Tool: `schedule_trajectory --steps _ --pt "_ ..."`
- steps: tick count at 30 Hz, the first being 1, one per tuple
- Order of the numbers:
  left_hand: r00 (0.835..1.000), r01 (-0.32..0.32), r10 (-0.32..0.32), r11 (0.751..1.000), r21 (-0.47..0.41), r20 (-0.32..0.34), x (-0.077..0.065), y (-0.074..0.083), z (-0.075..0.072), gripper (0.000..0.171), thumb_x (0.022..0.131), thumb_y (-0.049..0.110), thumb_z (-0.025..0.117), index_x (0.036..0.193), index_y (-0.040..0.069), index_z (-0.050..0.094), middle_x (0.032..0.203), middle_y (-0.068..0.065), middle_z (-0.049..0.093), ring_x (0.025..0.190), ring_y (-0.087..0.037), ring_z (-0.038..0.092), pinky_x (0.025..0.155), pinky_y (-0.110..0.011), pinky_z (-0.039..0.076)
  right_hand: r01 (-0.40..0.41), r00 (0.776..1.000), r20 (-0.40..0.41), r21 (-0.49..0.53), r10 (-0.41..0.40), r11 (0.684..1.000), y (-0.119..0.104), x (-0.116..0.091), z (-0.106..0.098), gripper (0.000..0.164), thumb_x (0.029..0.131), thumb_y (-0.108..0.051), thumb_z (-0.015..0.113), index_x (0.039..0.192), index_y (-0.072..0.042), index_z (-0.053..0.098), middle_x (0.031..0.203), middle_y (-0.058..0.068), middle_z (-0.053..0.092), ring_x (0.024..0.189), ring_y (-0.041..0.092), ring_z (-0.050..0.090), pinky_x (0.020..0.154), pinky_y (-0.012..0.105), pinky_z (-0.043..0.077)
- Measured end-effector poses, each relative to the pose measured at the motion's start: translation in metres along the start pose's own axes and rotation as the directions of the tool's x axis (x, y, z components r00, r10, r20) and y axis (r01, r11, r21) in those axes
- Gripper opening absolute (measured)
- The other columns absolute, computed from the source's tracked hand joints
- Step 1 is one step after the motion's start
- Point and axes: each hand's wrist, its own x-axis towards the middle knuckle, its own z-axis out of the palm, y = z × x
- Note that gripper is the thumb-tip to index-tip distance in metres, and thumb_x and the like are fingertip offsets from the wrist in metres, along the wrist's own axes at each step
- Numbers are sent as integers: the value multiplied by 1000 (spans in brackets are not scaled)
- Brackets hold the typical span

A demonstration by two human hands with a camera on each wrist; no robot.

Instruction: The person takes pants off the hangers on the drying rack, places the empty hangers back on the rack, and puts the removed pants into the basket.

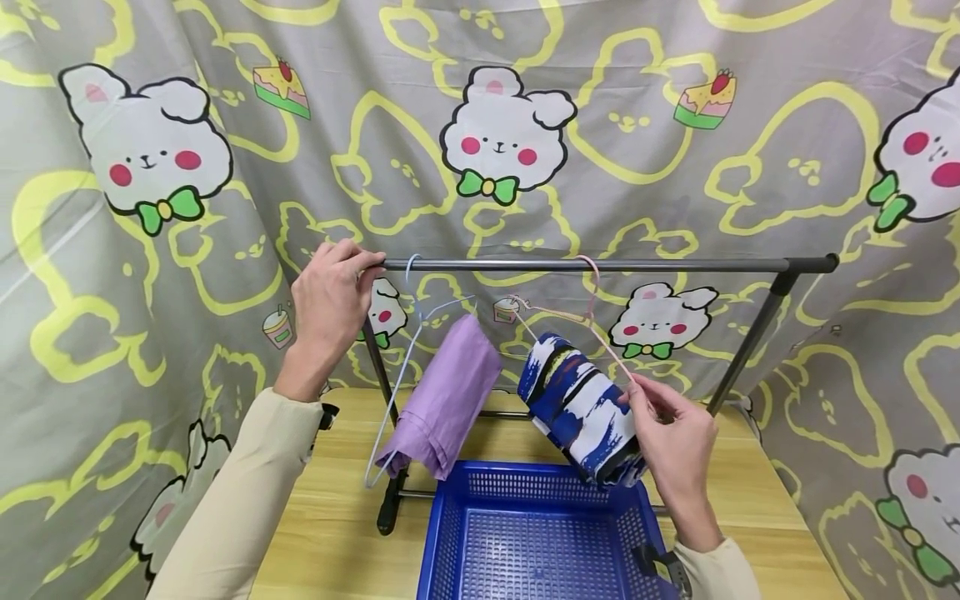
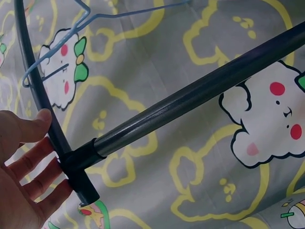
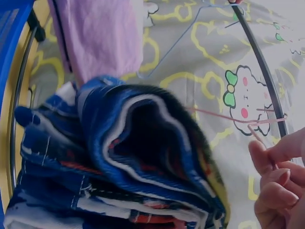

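Observation:
At the left end of the dark metal rail (image 1: 487, 265), my left hand (image 1: 333, 292) holds the bar; the left wrist view shows thumb and fingers (image 2: 35, 164) around it beside the corner joint. My right hand (image 1: 675, 433) pinches the sloping arm of a pink hanger (image 1: 592, 292) hooked over the rail. A folded blue, white and black patterned garment (image 1: 581, 408) hangs over this hanger, its rolled fold (image 3: 143, 124) facing the right wrist camera. Left of it, a folded purple garment (image 1: 446, 392) hangs on a light blue hanger (image 1: 408, 354), also hooked on the rail.
Below the garments, a blue plastic basket (image 1: 431, 542) stands on the wooden table (image 1: 337, 500). The rack's right post (image 1: 750, 342) slants down toward the table behind my right hand. A grey curtain (image 1: 630, 217) with cartoon rabbits surrounds the table at the back and sides.

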Motion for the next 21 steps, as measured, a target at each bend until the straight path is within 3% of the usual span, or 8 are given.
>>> schedule_trajectory --steps 6,12,16,21 --pt "1000 -2 2 1000 0 -13 0 -1 2 15 94 17 76 106 11 82 94 -3 71 88 -27 61 62 -49 53 172 983 -56 -54 -175 984 9 5 -4 13 84 4 79 97 1 81 70 9 73 59 -5 52 51 6 33" --pt "1000 -4 4 1000 -8 -18 -1 -1 3 15 94 16 76 107 11 82 94 -2 70 90 -28 61 64 -50 53 312 935 -125 -161 -333 936 12 12 -8 16 77 7 83 93 4 81 66 12 68 59 -1 48 59 2 33" --pt "1000 -9 9 1000 -7 -27 -2 -2 3 14 94 15 76 107 11 82 93 -2 70 90 -27 62 63 -50 53 344 918 -134 -197 -373 918 15 16 -14 16 80 1 83 95 2 81 68 12 68 59 1 47 59 4 32" --pt "999 -18 17 1000 -9 -38 -2 -3 3 14 93 14 77 106 11 82 92 -2 70 89 -27 62 62 -49 53 337 919 -159 -159 -361 928 19 22 -21 14 81 -2 83 95 1 81 70 12 70 63 -6 48 60 3 36"
